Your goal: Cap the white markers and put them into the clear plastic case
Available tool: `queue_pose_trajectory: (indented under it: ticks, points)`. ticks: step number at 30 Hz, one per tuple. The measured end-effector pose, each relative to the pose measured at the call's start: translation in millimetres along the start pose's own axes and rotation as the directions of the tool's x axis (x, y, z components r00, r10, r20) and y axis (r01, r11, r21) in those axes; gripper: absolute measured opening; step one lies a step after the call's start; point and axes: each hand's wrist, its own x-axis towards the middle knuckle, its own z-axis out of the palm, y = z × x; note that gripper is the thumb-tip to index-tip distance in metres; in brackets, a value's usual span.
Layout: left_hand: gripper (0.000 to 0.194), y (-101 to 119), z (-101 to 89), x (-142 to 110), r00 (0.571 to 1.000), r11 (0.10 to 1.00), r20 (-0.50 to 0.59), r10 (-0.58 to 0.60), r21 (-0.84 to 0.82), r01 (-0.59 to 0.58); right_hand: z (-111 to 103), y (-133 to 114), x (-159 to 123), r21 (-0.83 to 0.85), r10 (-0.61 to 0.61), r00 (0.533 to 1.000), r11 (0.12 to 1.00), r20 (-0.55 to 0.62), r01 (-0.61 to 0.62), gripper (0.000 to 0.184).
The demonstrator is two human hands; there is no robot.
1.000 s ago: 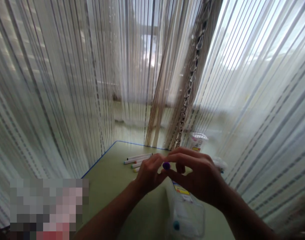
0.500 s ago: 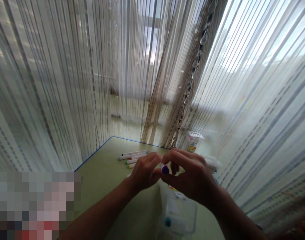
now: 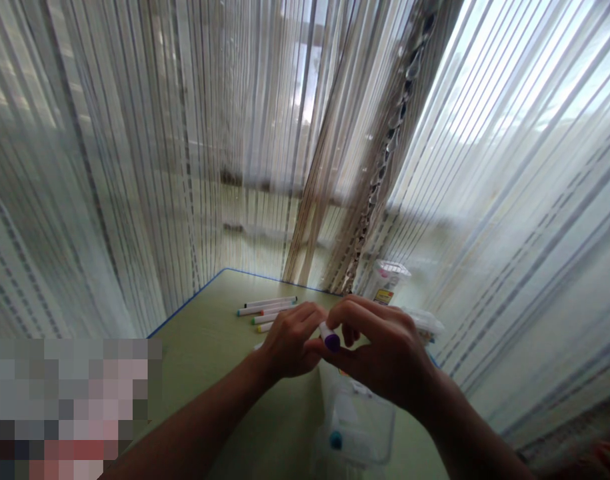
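A white marker with a purple end (image 3: 331,338) is held between my two hands, its purple end pointing toward me. My left hand (image 3: 293,339) is closed on the marker's left side, thumb and fingers pinching. From the other side, the thumb and index finger of my right hand (image 3: 377,340) grip it too, with the other fingers curled. Beyond my left hand, several white markers (image 3: 267,311) with differently coloured ends lie on the green table (image 3: 199,373). Below my right hand stands a clear plastic box (image 3: 362,427) with a teal round spot at its near end.
Toward the back right stands a clear container (image 3: 389,280) with a yellow label. A clear plastic package (image 3: 425,325) lies beside my right wrist. String curtains (image 3: 255,153) hang along the table's far edges before a window. A pixelated patch covers the lower left.
The marker has tilted slightly, so more of its white barrel shows behind the purple end. Both hands stay in nearly the same place, and the view has shifted slightly.
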Motion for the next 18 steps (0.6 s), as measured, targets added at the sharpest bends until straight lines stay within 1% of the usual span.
queue_pose_trajectory:
  ticks: [12, 18]
  points:
    - [0.008, -0.9, 0.5, -2.0, 0.999, 0.999, 0.03, -0.041, -0.002, 0.041, -1.8, 0.0, 1.7, -0.021, 0.001, 1.0, 1.0, 0.003, -0.001, 0.022]
    - [0.006, 0.2, -0.5, -0.9, 0.999, 0.999, 0.035, -0.034, -0.013, 0.035, -2.1, -0.4, 1.5, -0.031, -0.001, 1.0, 1.0, 0.01, 0.002, 0.022]
